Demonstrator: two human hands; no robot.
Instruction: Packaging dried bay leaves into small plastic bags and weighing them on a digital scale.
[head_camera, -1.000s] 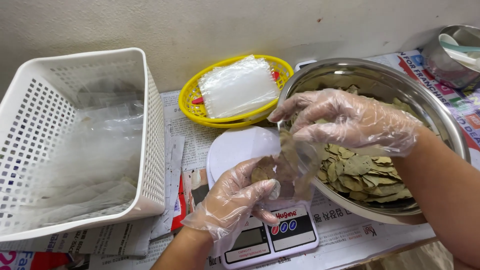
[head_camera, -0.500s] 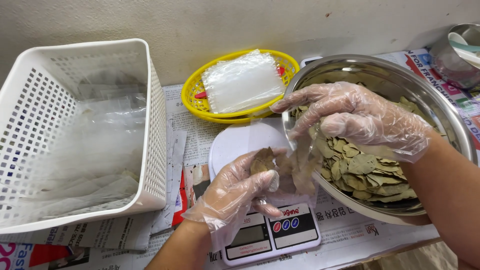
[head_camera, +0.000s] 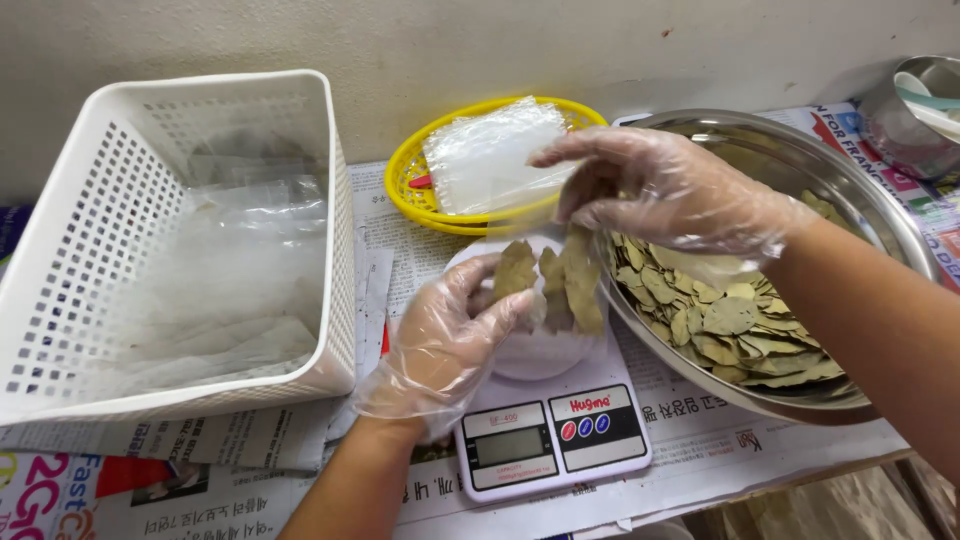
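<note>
Dried leaves, crinkly-gloved left hand, steel bowl

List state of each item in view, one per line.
left hand: gloved, holding dried leaves
right hand: gloved, above the leaves
dried leaves: held over the scale
scale: display blank
steel bowl: part-filled with leaves
white basket: holds clear bags
yellow basket: holds clear bags

Your left hand, right hand: thin clear plastic gloves, loose, crinkled, ending at wrists; forearms unsleeved.
</note>
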